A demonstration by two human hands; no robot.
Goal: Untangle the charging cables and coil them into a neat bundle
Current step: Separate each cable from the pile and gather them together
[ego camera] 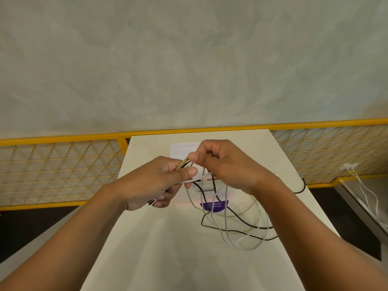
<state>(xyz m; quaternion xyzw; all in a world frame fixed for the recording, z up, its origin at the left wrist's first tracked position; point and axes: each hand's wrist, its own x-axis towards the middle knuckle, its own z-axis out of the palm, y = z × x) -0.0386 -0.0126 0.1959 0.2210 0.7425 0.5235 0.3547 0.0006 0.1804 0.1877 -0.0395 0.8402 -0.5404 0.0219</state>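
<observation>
Both hands are raised over a narrow white table (159, 244). My left hand (153, 181) grips a small bunch of cable strands, with a dark plug end showing below its fingers. My right hand (222, 164) pinches the same strands just to the right, thumb against curled fingers. From the hands, white cables (225, 225) and a black cable (241, 220) hang down in loose crossing loops onto the table. Another stretch of black cable trails off the table's right edge.
A white paper and a purple printed label (214, 206) lie on the table under the cables. A yellow mesh railing (63, 164) runs behind the table. At the right, more white wires (365, 190) lie along a metal ledge. A grey wall fills the background.
</observation>
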